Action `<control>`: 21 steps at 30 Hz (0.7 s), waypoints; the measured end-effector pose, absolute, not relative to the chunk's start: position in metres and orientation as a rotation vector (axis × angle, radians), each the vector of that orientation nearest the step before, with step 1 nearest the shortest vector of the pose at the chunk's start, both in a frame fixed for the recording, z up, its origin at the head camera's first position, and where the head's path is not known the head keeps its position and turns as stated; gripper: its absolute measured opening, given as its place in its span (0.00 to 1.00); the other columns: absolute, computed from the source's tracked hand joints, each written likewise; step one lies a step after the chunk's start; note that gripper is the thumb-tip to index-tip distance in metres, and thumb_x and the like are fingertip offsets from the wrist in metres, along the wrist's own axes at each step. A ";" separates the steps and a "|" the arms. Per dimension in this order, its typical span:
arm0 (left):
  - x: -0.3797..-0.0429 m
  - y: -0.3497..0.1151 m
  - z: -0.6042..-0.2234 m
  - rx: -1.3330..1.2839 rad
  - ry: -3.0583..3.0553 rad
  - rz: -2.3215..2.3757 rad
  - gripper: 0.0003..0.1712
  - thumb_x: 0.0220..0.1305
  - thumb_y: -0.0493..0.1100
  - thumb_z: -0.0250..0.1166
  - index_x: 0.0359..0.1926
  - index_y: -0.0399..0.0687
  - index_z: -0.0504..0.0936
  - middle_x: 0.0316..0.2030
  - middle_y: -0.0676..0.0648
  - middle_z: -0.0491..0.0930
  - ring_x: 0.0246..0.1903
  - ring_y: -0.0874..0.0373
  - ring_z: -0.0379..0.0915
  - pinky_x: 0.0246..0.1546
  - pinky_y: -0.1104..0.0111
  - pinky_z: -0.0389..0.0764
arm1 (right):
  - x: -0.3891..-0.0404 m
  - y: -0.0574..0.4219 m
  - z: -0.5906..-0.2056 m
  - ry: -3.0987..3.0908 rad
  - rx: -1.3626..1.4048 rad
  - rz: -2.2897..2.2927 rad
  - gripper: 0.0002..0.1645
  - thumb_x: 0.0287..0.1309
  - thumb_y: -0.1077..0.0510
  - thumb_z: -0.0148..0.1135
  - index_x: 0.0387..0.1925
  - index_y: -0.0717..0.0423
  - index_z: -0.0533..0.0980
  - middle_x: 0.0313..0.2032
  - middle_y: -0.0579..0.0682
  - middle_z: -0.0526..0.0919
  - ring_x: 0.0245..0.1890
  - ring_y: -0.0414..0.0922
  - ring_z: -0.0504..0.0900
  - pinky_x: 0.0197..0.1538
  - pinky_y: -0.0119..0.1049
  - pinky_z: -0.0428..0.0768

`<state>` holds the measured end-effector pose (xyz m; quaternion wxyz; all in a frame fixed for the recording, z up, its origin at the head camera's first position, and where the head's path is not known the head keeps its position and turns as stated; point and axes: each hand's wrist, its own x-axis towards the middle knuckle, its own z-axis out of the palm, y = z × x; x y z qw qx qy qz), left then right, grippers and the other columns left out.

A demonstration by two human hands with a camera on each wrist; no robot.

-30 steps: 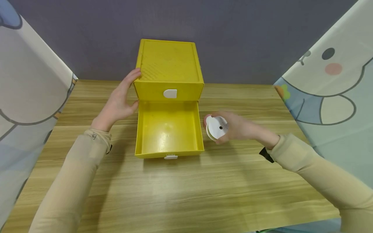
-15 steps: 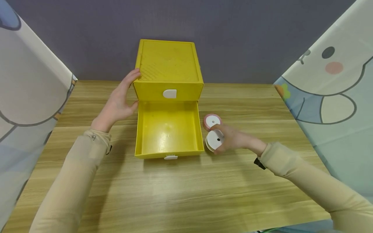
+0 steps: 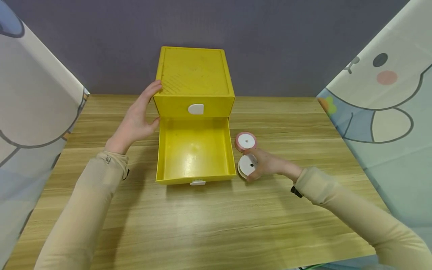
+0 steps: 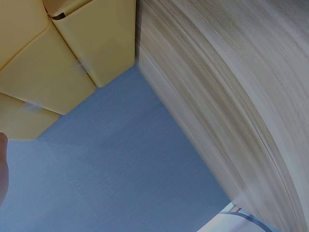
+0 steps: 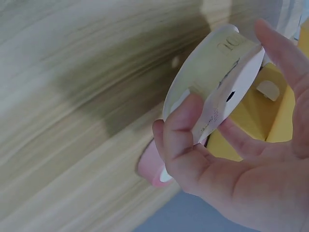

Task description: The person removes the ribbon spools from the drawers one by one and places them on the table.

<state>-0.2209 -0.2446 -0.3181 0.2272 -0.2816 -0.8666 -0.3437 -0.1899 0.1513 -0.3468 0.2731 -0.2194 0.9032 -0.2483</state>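
Note:
A two-tier yellow drawer cabinet [image 3: 195, 71] stands on the table, its lower drawer [image 3: 192, 150] pulled out with nothing inside. My left hand [image 3: 135, 120] rests against the cabinet's left side, fingertips at the top edge and thumb lower by the seam; in the left wrist view only a bit of a finger [image 4: 3, 166] shows. To the right of the drawer, my right hand [image 3: 266, 163] holds a cream ribbon spool [image 5: 212, 72] with white sides between thumb and fingers. Just behind it lies a pink ribbon spool [image 3: 246, 141] with a white face.
The wood-grain table [image 3: 209, 225] extends around the cabinet on both sides and in front. A dark grey wall [image 3: 276, 48] rises right behind the cabinet. Printed cartoon curtains [image 3: 388, 93] hang at left and right.
My right hand brought the cream ribbon spool from over the pink one toward the front, down beside the drawer, uncovering the pink spool. My left hand has stayed at the cabinet.

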 end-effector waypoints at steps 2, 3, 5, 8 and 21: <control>-0.221 -0.245 -0.318 -0.776 -2.388 -0.946 0.51 0.45 0.18 0.62 0.71 0.44 0.55 0.74 0.46 0.53 0.72 0.46 0.54 0.68 0.48 0.66 | -0.190 0.152 -0.349 2.420 -0.572 -0.682 0.50 0.37 0.58 0.78 0.61 0.69 0.63 0.54 0.66 0.72 0.50 0.55 0.71 0.54 0.48 0.73; -0.221 -0.245 -0.318 -0.776 -2.387 -0.945 0.51 0.45 0.18 0.62 0.71 0.44 0.55 0.74 0.46 0.53 0.72 0.46 0.54 0.68 0.48 0.66 | -0.190 0.152 -0.351 2.423 -0.569 -0.684 0.50 0.36 0.58 0.78 0.61 0.69 0.63 0.54 0.66 0.72 0.50 0.55 0.71 0.55 0.48 0.73; -0.221 -0.244 -0.318 -0.776 -2.387 -0.944 0.51 0.45 0.18 0.62 0.71 0.43 0.55 0.74 0.46 0.53 0.72 0.46 0.54 0.67 0.48 0.66 | -0.190 0.152 -0.354 2.432 -0.564 -0.688 0.49 0.36 0.58 0.78 0.60 0.68 0.63 0.53 0.66 0.72 0.50 0.55 0.71 0.54 0.49 0.73; -0.221 -0.244 -0.319 -0.774 -2.390 -0.947 0.51 0.45 0.17 0.62 0.71 0.43 0.55 0.74 0.46 0.53 0.72 0.46 0.54 0.67 0.48 0.66 | -0.190 0.152 -0.357 2.449 -0.560 -0.691 0.48 0.35 0.59 0.79 0.58 0.66 0.65 0.53 0.66 0.72 0.51 0.56 0.71 0.54 0.49 0.73; -0.221 -0.244 -0.318 -0.774 -2.377 -0.939 0.52 0.43 0.16 0.62 0.70 0.42 0.56 0.74 0.45 0.54 0.72 0.46 0.54 0.67 0.48 0.66 | -0.188 0.151 -0.360 2.457 -0.483 -0.638 0.48 0.37 0.56 0.78 0.60 0.60 0.64 0.52 0.67 0.68 0.49 0.56 0.69 0.48 0.44 0.72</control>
